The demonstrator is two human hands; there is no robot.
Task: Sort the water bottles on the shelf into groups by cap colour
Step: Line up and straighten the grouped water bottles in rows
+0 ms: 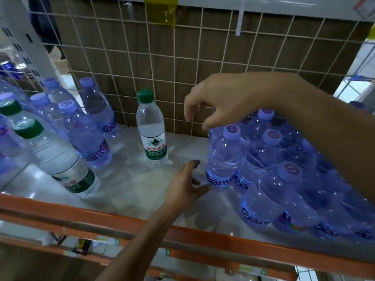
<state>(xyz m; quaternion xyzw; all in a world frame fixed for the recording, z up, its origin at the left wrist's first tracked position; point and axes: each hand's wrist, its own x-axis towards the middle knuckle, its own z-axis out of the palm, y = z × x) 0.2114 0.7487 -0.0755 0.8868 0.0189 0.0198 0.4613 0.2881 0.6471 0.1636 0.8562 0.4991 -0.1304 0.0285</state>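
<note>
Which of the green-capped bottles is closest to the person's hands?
The green-capped bottle standing alone mid-shelf, just beyond the left hand. The other two green-capped bottles stand at the far left, among purple-capped ones.

Pale glossy shelf (129, 179), soft reflections on surface; orange front rail (60, 211) along near edge. White wire grid (162, 57) at back, brown cardboard (223, 47) behind it. White perforated upright (24, 37) at left. Yellow tape (164, 11) on white upper shelf edge (284, 3) overhead. Bright pale area beyond wire at far right. Light cool, even
</note>
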